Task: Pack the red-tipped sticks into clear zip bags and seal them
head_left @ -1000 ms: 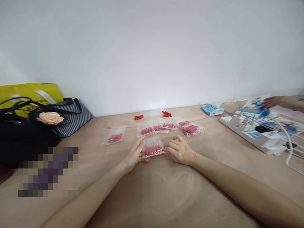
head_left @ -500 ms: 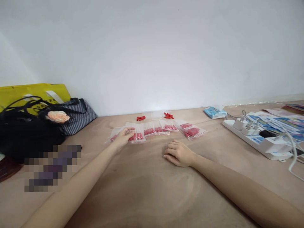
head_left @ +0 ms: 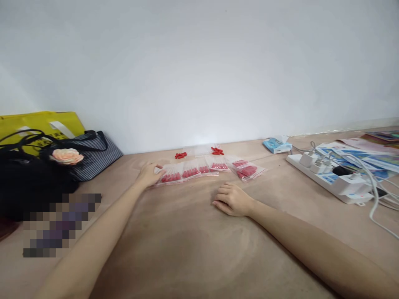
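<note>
Small clear zip bags (head_left: 171, 176) with red, rod-like pieces inside lie in an overlapping row on the table. At the row's left end, my left hand (head_left: 149, 174) reaches over the bags, its thumb and fingers bent and slightly apart. Its fingertips touch or hover at a bag's edge; I cannot tell which, and the hand hides the bag beneath. My right hand (head_left: 233, 199) rests on the table nearer to me, fingers loosely curled in, nothing seen in them. Two loose piles of red pieces, a left pile (head_left: 181, 155) and a right pile (head_left: 217, 151), lie behind the row.
More filled bags (head_left: 247, 169) overlap at the row's right end. A white power strip (head_left: 327, 178) with chargers and cables lies right, near a blue tissue pack (head_left: 277, 144) and printed sheets. Left are a striped bag (head_left: 101, 155), a yellow bag (head_left: 67, 120) and a blurred-out object (head_left: 62, 226).
My left hand has shifted left along the row, uncovering the bag of red pieces it was over. My right hand stays in place. The view has turned slightly.
</note>
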Available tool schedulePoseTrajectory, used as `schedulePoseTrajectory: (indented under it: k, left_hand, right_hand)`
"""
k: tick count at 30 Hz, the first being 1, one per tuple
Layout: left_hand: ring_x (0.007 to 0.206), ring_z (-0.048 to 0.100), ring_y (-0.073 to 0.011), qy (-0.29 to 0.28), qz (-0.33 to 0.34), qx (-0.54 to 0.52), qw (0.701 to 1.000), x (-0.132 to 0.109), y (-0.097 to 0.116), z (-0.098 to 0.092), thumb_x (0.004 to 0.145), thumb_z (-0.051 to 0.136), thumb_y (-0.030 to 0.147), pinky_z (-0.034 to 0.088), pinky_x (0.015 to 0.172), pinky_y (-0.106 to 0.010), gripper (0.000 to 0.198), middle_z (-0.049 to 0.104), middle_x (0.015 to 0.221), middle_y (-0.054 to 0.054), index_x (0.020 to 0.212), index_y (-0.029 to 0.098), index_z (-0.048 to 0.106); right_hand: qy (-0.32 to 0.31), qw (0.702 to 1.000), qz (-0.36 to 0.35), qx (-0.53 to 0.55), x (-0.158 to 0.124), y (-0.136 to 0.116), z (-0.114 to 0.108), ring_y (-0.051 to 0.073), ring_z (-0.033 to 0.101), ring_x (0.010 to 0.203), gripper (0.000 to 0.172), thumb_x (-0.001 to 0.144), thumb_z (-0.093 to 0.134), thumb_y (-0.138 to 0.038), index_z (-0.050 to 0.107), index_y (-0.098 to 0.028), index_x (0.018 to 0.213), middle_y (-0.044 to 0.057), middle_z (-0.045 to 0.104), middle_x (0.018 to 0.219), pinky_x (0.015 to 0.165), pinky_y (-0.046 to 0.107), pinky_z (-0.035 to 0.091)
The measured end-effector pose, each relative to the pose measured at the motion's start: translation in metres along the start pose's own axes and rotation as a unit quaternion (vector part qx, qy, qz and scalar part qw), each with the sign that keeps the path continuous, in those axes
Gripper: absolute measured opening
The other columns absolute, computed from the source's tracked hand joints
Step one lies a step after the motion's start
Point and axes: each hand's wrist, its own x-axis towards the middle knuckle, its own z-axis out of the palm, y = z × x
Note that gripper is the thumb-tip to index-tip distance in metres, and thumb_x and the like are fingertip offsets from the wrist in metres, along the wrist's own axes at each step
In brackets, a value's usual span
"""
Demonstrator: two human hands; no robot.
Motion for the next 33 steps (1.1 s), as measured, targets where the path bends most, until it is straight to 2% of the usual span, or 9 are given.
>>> schedulePoseTrajectory:
  k: [5, 7, 11, 17, 21, 24, 27, 30, 33]
  left_hand:
    - [0.116, 0.045, -0.0281, -0.073, 0.060, 0.014, 0.995, -0.027, -0.037, -0.024, 0.053, 0.065, 0.055, 0.035, 0.098, -0.035, 0.063, 0.052, 0.123, -0.008, 0.104, 0.019, 0.061]
    - [0.119, 0.043, -0.0274, -0.080, 0.073, 0.014, 0.994, -0.037, -0.049, -0.027, 0.054, 0.063, 0.056, 0.034, 0.099, -0.035, 0.065, 0.052, 0.126, -0.007, 0.108, 0.020, 0.061]
    - [0.110, 0.052, -0.0257, -0.025, 0.068, 0.016, 0.997, -0.047, -0.062, -0.023, 0.070, 0.046, 0.056, 0.037, 0.097, -0.036, 0.052, 0.063, 0.112, -0.005, 0.102, 0.020, 0.065]
    - [0.101, 0.058, -0.0288, 0.086, 0.020, 0.033, 0.996, -0.070, -0.061, -0.024, 0.077, 0.040, 0.047, 0.042, 0.092, -0.040, 0.039, 0.069, 0.098, -0.003, 0.091, 0.025, 0.069]
    - [0.095, 0.062, -0.0276, 0.097, 0.087, 0.021, 0.991, -0.112, -0.055, -0.034, 0.073, 0.047, 0.044, 0.045, 0.090, -0.041, 0.030, 0.069, 0.095, 0.002, 0.086, 0.032, 0.070]
    - [0.087, 0.065, -0.0245, 0.060, 0.159, 0.006, 0.985, -0.147, -0.040, -0.038, 0.073, 0.051, 0.036, 0.051, 0.082, -0.037, 0.024, 0.070, 0.093, 0.005, 0.089, 0.037, 0.069]
    - [0.085, 0.066, -0.0207, 0.033, 0.210, -0.026, 0.977, -0.169, -0.009, -0.030, 0.076, 0.050, 0.028, 0.054, 0.079, -0.032, 0.028, 0.069, 0.096, 0.006, 0.097, 0.038, 0.066]
    - [0.086, 0.065, -0.0190, 0.003, 0.231, -0.069, 0.970, -0.172, 0.035, -0.008, 0.078, 0.052, 0.023, 0.053, 0.079, -0.029, 0.026, 0.069, 0.096, 0.002, 0.097, 0.032, 0.067]
    - [0.082, 0.064, -0.0178, -0.004, 0.270, -0.101, 0.958, -0.160, 0.078, 0.021, 0.080, 0.051, 0.023, 0.052, 0.077, -0.028, 0.020, 0.069, 0.093, -0.004, 0.092, 0.024, 0.068]
  right_hand:
    - [-0.002, 1.000, 0.003, 0.007, 0.000, 0.000, 0.000, 0.014, 0.048, 0.064, 0.028, 0.087, 0.041, -0.031, 0.058, -0.016, 0.071, 0.003, 0.056, 0.067, 0.063, 0.028, 0.030]
    - [-0.001, 1.000, 0.005, 0.010, 0.000, 0.000, 0.000, 0.014, 0.048, 0.064, 0.027, 0.087, 0.041, -0.031, 0.058, -0.016, 0.072, 0.003, 0.056, 0.067, 0.064, 0.028, 0.030]
    - [-0.002, 1.000, 0.006, 0.008, 0.000, 0.000, 0.000, 0.014, 0.048, 0.065, 0.027, 0.087, 0.041, -0.031, 0.058, -0.017, 0.072, 0.003, 0.056, 0.068, 0.064, 0.028, 0.030]
    - [-0.001, 1.000, 0.005, 0.004, 0.000, -0.001, -0.001, 0.013, 0.048, 0.064, 0.027, 0.087, 0.041, -0.031, 0.057, -0.017, 0.071, 0.003, 0.055, 0.067, 0.063, 0.028, 0.029]
    - [0.002, 1.000, 0.000, 0.003, 0.001, -0.001, -0.001, 0.013, 0.047, 0.063, 0.027, 0.087, 0.040, -0.030, 0.057, -0.017, 0.071, 0.003, 0.056, 0.067, 0.062, 0.028, 0.029]
    - [-0.001, 1.000, 0.001, 0.006, 0.001, -0.001, 0.000, 0.013, 0.048, 0.064, 0.027, 0.087, 0.040, -0.030, 0.057, -0.017, 0.071, 0.003, 0.056, 0.068, 0.063, 0.028, 0.030]
    - [-0.005, 1.000, 0.007, 0.013, 0.002, 0.000, 0.000, 0.014, 0.048, 0.065, 0.028, 0.087, 0.040, -0.030, 0.057, -0.017, 0.070, 0.004, 0.056, 0.068, 0.064, 0.028, 0.030]
    - [-0.003, 0.999, 0.024, 0.033, 0.001, 0.000, -0.002, 0.013, 0.049, 0.064, 0.027, 0.086, 0.041, -0.031, 0.057, -0.016, 0.071, 0.004, 0.056, 0.067, 0.064, 0.028, 0.031]
    - [0.013, 0.995, 0.048, 0.085, -0.002, 0.001, -0.008, 0.014, 0.051, 0.067, 0.025, 0.084, 0.046, -0.037, 0.058, -0.016, 0.077, 0.004, 0.057, 0.071, 0.066, 0.029, 0.033]
